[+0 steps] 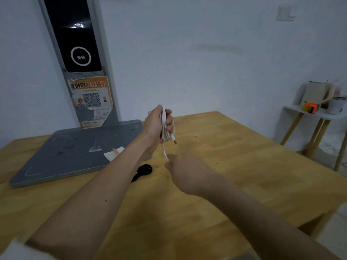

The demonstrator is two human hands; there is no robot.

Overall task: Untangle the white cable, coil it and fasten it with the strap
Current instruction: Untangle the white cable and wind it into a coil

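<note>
My left hand [156, 124] is raised above the wooden table [234, 166] and grips a bunch of loops of the white cable [163, 126]. A plug end of the cable dangles just below that hand. One strand runs down to my right hand [185, 169], which pinches it between thumb and fingers, lower and nearer to me. The black strap [142, 171] lies on the table under my left forearm, partly hidden by it.
A grey scanner base [75, 151] with an upright post stands at the table's back left, with a white paper slip [113, 153] on it. A small white side table [317, 117] with boxes and a cup stands at the right by the wall.
</note>
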